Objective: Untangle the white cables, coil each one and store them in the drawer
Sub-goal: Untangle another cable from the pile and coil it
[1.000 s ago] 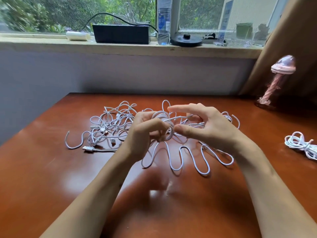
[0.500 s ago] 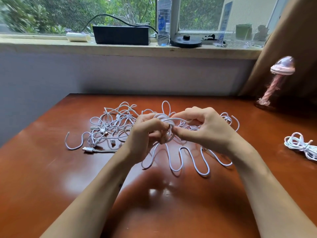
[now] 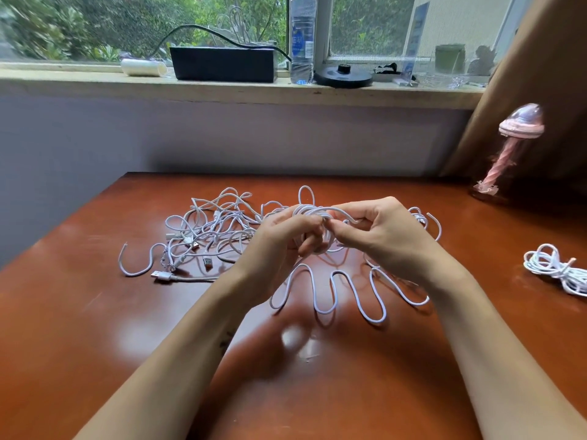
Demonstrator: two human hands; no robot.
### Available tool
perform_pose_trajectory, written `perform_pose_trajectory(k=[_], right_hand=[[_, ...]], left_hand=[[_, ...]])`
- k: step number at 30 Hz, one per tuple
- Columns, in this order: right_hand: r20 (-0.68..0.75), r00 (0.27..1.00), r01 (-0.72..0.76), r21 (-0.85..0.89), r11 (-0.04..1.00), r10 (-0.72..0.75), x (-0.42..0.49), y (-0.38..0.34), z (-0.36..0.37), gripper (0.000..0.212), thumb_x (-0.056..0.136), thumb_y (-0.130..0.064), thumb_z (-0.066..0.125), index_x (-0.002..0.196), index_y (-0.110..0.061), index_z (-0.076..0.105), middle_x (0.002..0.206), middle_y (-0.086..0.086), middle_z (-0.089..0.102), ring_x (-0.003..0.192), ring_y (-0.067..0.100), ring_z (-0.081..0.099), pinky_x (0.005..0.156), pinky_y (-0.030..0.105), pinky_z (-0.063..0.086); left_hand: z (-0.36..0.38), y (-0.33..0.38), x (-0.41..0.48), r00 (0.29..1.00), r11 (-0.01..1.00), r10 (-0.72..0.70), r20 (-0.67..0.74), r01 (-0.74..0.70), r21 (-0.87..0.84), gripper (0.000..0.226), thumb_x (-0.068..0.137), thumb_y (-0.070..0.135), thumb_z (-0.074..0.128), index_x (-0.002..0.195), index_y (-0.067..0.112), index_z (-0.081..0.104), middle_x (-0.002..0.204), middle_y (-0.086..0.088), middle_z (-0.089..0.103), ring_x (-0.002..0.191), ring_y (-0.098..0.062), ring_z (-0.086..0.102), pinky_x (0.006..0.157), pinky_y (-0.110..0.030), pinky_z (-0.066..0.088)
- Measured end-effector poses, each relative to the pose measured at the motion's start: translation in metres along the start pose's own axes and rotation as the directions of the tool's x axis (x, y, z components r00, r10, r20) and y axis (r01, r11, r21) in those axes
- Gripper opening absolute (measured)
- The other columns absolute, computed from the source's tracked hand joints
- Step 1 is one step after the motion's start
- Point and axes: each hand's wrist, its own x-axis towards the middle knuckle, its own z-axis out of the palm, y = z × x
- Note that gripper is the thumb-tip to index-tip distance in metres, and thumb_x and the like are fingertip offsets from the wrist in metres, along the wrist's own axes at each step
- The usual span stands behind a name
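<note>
The right hand (image 3: 387, 236) had closed up since a second ago: the fingers that were fanned wide had curled in, and thumb and forefinger now pinched a strand right against the coil (image 3: 309, 212). The left hand (image 3: 279, 249) kept its grip, fingers wrapped round that small white coil, held up between both hands above the table (image 3: 95, 344).

Big picture first: the brown table ran out under both forearms. Left of the left hand, and a little beyond it, the tangle (image 3: 216, 230) of white cables lay spread in loose loops, some of them running behind the hands. Just below the hands, the loose tail (image 3: 346, 293) of the cable being wound snaked over the wood in wide waves, from under the left hand across to under the right wrist. Well off to the right of the right hand sat a finished bundle (image 3: 552, 268). Smallest of all, a USB plug (image 3: 160, 276) lay out left of the left wrist.
</note>
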Motion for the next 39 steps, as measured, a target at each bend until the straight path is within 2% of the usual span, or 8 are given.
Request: perform_pose_trajectory(k=[5, 11, 15, 22, 29, 33, 36, 39], right_hand=[[0.004, 1.0, 0.017, -0.001, 1.0, -0.017, 0.001, 0.003, -0.002, 0.019, 0.097, -0.018, 0.068, 0.113, -0.014, 0.077, 0.099, -0.001, 0.079, 0.089, 0.005, 0.068, 0.088, 0.032, 0.058], [-0.066, 0.998, 0.024, 0.091, 0.996, -0.018, 0.005, 0.007, 0.006, 0.019, 0.098, -0.013, 0.066, 0.114, -0.013, 0.076, 0.102, 0.002, 0.079, 0.099, 0.015, 0.074, 0.092, 0.031, 0.058], [-0.086, 0.996, 0.029, 0.143, 0.989, -0.017, 0.005, 0.006, 0.01, 0.016, 0.098, -0.012, 0.065, 0.109, -0.016, 0.076, 0.101, 0.001, 0.079, 0.096, 0.009, 0.073, 0.088, 0.025, 0.057], [-0.136, 0.991, 0.044, 0.222, 0.974, -0.014, 0.007, 0.003, 0.016, 0.018, 0.097, -0.016, 0.066, 0.111, -0.01, 0.076, 0.101, 0.003, 0.079, 0.094, 0.009, 0.072, 0.085, 0.021, 0.056], [-0.194, 0.981, 0.017, 0.224, 0.975, 0.028, 0.008, 0.007, 0.015, 0.018, 0.098, -0.013, 0.066, 0.111, -0.007, 0.076, 0.1, 0.007, 0.079, 0.093, 0.014, 0.073, 0.09, 0.031, 0.059], [-0.199, 0.979, -0.001, 0.204, 0.979, 0.042, 0.008, 0.005, 0.015, 0.019, 0.098, -0.015, 0.067, 0.111, -0.006, 0.076, 0.099, 0.007, 0.079, 0.099, 0.022, 0.075, 0.091, 0.034, 0.059], [-0.191, 0.98, -0.022, 0.173, 0.985, 0.056, 0.006, 0.002, 0.015, 0.017, 0.097, -0.019, 0.068, 0.108, -0.011, 0.078, 0.096, 0.005, 0.079, 0.102, 0.026, 0.074, 0.093, 0.04, 0.059], [-0.187, 0.98, -0.039, 0.15, 0.988, 0.067, 0.006, 0.002, 0.015, 0.015, 0.096, -0.022, 0.07, 0.103, -0.014, 0.08, 0.094, 0.004, 0.079, 0.103, 0.029, 0.073, 0.097, 0.047, 0.056]], left_hand=[[-0.01, -0.004, 0.002, 0.999, 1.0, 0.007, 0.035, -0.007, -0.006, 0.007, 0.091, 0.012, 0.057, 0.084, 0.01, 0.055, 0.075, -0.003, 0.055, 0.075, -0.014, 0.054, 0.078, -0.027, 0.049], [-0.014, -0.01, 0.004, 0.996, 0.977, 0.07, -0.049, -0.059, 0.205, 0.033, 0.099, 0.027, 0.058, 0.115, -0.001, 0.056, 0.106, -0.027, 0.063, 0.097, -0.024, 0.06, 0.092, -0.041, 0.05], [-0.009, -0.011, 0.002, 0.979, 0.916, 0.18, -0.092, -0.133, 0.378, 0.021, 0.104, 0.022, 0.053, 0.115, 0.005, 0.059, 0.103, -0.011, 0.068, 0.093, -0.01, 0.062, 0.085, -0.027, 0.052], [-0.011, -0.012, 0.006, 0.969, 0.93, 0.216, -0.123, -0.166, 0.328, 0.027, 0.101, 0.028, 0.055, 0.121, 0.01, 0.06, 0.112, -0.014, 0.071, 0.101, -0.022, 0.067, 0.093, -0.045, 0.055], [-0.014, -0.009, 0.004, 0.99, 0.94, 0.138, 0.013, -0.135, 0.314, 0.033, 0.103, 0.019, 0.054, 0.134, 0.011, 0.052, 0.118, -0.006, 0.067, 0.111, -0.02, 0.064, 0.098, -0.042, 0.052], [-0.015, -0.005, 0.002, 0.988, 0.91, 0.154, 0.032, -0.154, 0.386, 0.027, 0.107, 0.011, 0.046, 0.133, 0.008, 0.052, 0.11, -0.004, 0.067, 0.1, -0.011, 0.064, 0.084, -0.026, 0.051], [-0.014, -0.003, 0.001, 0.984, 0.893, 0.177, 0.006, -0.163, 0.42, 0.022, 0.108, 0.01, 0.043, 0.127, 0.007, 0.054, 0.095, -0.004, 0.068, 0.079, -0.016, 0.069, 0.07, -0.037, 0.054], [-0.015, -0.004, 0.002, 0.982, 0.876, 0.189, 0.011, -0.174, 0.45, 0.02, 0.108, 0.006, 0.043, 0.125, 0.005, 0.052, 0.093, -0.019, 0.065, 0.069, -0.029, 0.066, 0.066, -0.046, 0.053]])
